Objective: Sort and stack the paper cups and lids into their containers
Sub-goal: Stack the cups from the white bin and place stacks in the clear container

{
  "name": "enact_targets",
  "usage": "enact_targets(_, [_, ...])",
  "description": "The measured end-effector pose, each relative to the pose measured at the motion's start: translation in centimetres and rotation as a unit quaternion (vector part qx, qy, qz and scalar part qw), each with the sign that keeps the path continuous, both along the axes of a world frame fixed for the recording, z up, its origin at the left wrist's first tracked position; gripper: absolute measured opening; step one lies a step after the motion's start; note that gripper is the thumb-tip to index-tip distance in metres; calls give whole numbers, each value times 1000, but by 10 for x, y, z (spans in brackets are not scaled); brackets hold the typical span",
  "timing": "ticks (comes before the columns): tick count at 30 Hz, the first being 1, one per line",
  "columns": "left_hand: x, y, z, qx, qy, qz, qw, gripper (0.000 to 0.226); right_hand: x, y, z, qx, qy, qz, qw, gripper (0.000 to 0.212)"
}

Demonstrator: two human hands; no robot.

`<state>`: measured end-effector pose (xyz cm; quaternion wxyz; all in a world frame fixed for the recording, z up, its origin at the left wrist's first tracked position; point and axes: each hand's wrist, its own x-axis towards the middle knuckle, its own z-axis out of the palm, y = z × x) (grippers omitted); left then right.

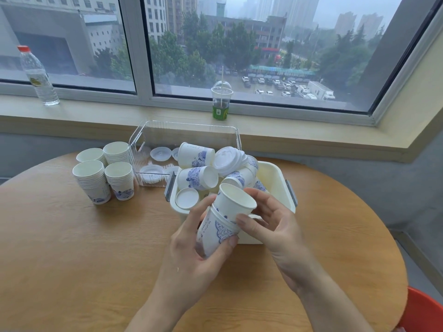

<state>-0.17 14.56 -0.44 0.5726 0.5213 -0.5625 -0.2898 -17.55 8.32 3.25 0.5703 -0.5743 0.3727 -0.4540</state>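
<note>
Gripping the outer cup (213, 233), the left hand (191, 255) tilts it. The right hand (271, 226) fingers pinch the inner cup (236, 202) nested in it, above the desk (84, 248).

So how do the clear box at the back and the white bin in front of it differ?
The clear box is see-through with ribbed walls; the white bin is opaque cream with grey latches. The clear box holds only lids, lying flat and few; the white bin is heaped with tumbled paper cups and a stack of lids. The clear box sits nearer the window; the white bin sits nearer the hands. Both are open-topped and rest on the round wooden table.
</note>
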Motion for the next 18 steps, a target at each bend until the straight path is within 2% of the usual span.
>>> enact_targets(7, [4,3,-1,-13,-1,0,1000,71,2,3,-7,22,14,18,999,48])
enact_targets(11, [6,4,0,-20,0,14,1000,72,4,3,-9,24,36,33,999,59])
enact_targets(15, [10,4,-2,-17,9,20,1000,73,5,-1,-9,-7,66,37,997,53])
enact_targets(18, [15,5,-3,-10,-14,31,999,68,7,-14,-6,-88,116,-48,988,44])
